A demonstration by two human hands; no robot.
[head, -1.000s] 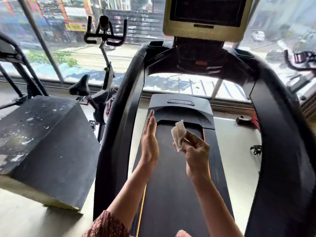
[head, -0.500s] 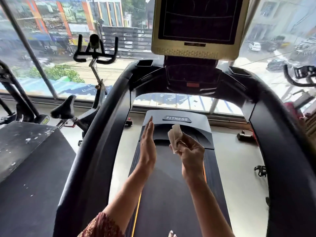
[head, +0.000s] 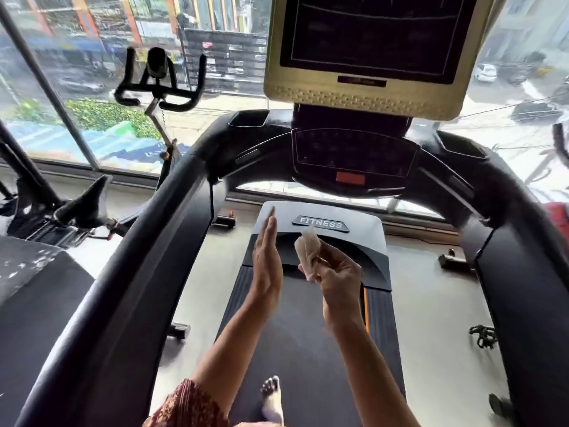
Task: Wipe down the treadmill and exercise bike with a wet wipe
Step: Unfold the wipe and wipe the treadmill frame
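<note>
The person stands on the belt [head: 303, 337] of the treadmill [head: 135, 282], one bare foot [head: 272, 400] showing near the bottom edge. Both hands are raised in front of the body, above the belt and below the console [head: 354, 155]. The left hand [head: 267, 266] is flat, with straight fingers together pointing forward, seen edge-on, and it holds nothing. The right hand [head: 337, 280] is curled around a crumpled whitish wet wipe [head: 308, 251], which sticks up from between the fingers and thumb. The wipe is just beside the left palm but apart from it, and it touches no part of the machine. A patterned sleeve [head: 187, 405] covers the left upper arm. A gold-framed screen [head: 369, 97] sits above the console. The exercise bike [head: 160, 94] stands to the left by the window [head: 77, 97], well apart from both hands.
</note>
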